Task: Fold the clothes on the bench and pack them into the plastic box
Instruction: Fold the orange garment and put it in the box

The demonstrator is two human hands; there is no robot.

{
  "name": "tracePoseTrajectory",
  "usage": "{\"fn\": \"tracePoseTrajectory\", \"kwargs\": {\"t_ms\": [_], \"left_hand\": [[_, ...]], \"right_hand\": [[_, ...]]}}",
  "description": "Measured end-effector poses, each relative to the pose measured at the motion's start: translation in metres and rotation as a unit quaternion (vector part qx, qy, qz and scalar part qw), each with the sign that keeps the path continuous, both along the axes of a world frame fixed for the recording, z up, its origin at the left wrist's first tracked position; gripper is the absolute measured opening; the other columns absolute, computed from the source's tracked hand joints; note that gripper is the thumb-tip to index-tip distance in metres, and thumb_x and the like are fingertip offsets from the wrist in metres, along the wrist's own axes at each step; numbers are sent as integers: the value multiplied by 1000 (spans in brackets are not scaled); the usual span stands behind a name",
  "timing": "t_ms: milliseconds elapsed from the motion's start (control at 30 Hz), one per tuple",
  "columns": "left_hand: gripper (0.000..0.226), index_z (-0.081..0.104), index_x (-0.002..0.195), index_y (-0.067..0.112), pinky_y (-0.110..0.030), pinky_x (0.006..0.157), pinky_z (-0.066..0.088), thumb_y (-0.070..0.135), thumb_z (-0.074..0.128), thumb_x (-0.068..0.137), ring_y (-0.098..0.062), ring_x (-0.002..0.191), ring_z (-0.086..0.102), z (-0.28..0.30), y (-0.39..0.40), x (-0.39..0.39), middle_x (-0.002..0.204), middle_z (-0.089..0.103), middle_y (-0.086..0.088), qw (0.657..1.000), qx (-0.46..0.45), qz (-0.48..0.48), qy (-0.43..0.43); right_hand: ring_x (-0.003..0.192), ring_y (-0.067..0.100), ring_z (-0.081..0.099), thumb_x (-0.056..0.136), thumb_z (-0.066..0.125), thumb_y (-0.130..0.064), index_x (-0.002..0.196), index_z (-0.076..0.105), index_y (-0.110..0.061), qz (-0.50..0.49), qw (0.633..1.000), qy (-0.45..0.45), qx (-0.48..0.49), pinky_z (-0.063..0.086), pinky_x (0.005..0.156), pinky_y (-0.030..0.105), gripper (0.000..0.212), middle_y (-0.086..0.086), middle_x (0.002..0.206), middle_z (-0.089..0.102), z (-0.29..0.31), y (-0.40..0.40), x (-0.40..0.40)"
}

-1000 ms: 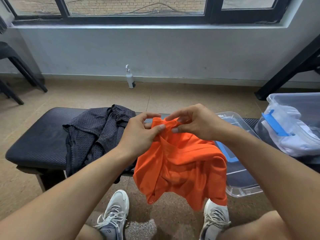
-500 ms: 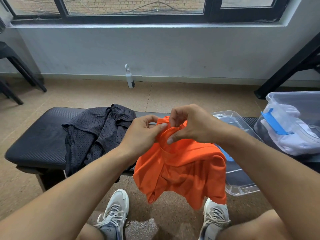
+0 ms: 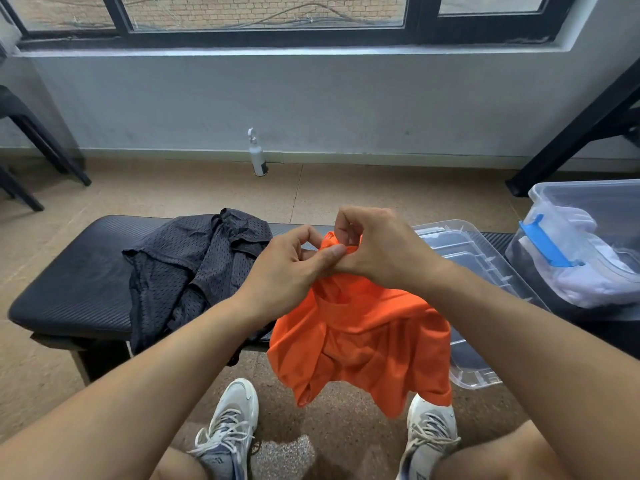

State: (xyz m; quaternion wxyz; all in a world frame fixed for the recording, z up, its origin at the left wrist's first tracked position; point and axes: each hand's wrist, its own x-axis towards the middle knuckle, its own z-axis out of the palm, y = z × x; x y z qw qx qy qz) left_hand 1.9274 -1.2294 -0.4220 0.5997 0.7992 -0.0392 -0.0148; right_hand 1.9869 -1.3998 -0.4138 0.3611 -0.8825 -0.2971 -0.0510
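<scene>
Mesh first, since we're going left to right: the dark mesh garment [image 3: 194,268] is still a crumpled heap on the left half of the bench [image 3: 69,289], part of it drooping over the near edge, so that one's waiting its turn.

Middle of the bench is where we're busy. Our left hand [image 3: 291,271] and right hand [image 3: 377,247] are bunched right up against each other, both pinching the top edge of the orange garment [image 3: 363,341], thumb against fingers on each side. The rest of it hangs off the near edge of the bench down toward our shoes [image 3: 228,431], all twisted and doubled over.

Our take on doing this bit well: we'd slide the two pinches apart along that top edge until we hit the corners, then give it a shake so it hangs flat. Folding while it's scrunched like this just bakes in the wrinkles. The fabric looks thin and slippery, so keep the pinch firm or it'll slide out.

Further right, a clear lid [image 3: 467,271] lies on the bench behind the orange piece, and at the right end sits the plastic box [image 3: 588,202] with white clothes [image 3: 588,271] already in it.
</scene>
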Motion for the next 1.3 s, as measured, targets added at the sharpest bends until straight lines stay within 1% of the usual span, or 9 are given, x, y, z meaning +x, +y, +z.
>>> {"fn": "tracePoseTrajectory", "kwargs": {"t_ms": [133, 367, 533, 733, 867, 967, 1033, 1133, 1300], "left_hand": [[23, 66, 89, 16, -62, 76, 57, 38, 66, 95, -46, 75, 72, -2, 10, 6, 75, 75, -17, 998, 12, 53, -28], [8, 67, 93, 18, -31, 68, 60, 24, 65, 98, -15, 72, 71, -5, 38, 26, 85, 75, -12, 981, -57, 185, -24], [12, 66, 92, 20, -15, 53, 50, 31, 64, 99, -8, 65, 64, -17, 58, 41, 77, 70, 1, 963, -34, 266, -40], [16, 66, 94, 18, -8, 45, 35, 32, 61, 100, -5, 65, 53, -21, 70, 49, 75, 60, 5, 948, 31, 314, -38], [18, 67, 95, 22, -26, 63, 44, 39, 62, 98, -13, 78, 59, -23, 82, 51, 83, 65, 6, 945, 25, 324, -25], [23, 69, 98, 24, -35, 77, 48, 45, 63, 95, -16, 88, 63, -22, 96, 51, 90, 68, 7, 941, 36, 337, -13], [21, 70, 93, 25, -36, 74, 48, 45, 65, 95, -15, 81, 63, -18, 104, 48, 88, 70, 6, 955, -3, 297, -8], [16, 75, 84, 27, -33, 67, 46, 37, 67, 94, -13, 70, 59, -5, 107, 36, 78, 68, 3, 976, -139, 166, 19], [20, 71, 95, 16, -21, 62, 53, 33, 66, 87, -9, 67, 61, 13, 102, 12, 80, 68, 0, 975, -206, 53, 57]], "right_hand": [[61, 11, 45, 52, 93, -53, 68, 53, -26, 26, 996, 54, -66, 43, 61, 39, 51, -8, 63, 53, 8, -8, 1], [88, 10, 53, 62, 81, -68, 68, 48, -37, 154, 981, -12, -117, 46, 82, 33, 45, -11, 80, 58, 37, -12, -16], [77, 21, 51, 69, 83, -60, 64, 48, -10, 248, 960, 16, -126, 44, 74, 44, 61, 2, 74, 52, 53, -3, -43], [91, 24, 58, 70, 88, -43, 63, 54, -4, 279, 950, 103, -98, 46, 81, 44, 52, 5, 88, 62, 77, -14, -64], [107, 19, 61, 77, 82, -43, 64, 58, -23, 223, 966, 116, -67, 45, 90, 25, 33, -7, 107, 66, 86, -39, -57], [89, 10, 66, 81, 71, -49, 73, 66, -16, 92, 983, 151, -46, 51, 84, 26, 34, -3, 92, 67, 71, -67, -29], [70, 11, 57, 82, 64, -52, 70, 57, -8, 12, 975, 219, -22, 55, 79, 35, 46, 3, 69, 56, 56, -82, -15], [64, 14, 58, 80, 72, -39, 69, 55, -9, -54, 953, 286, 82, 60, 74, 38, 36, 1, 63, 54, 43, -91, -9], [53, 13, 44, 67, 87, -1, 65, 43, -12, -75, 945, 261, 184, 46, 49, 19, 45, 2, 56, 45, 62, -96, -17]]}}
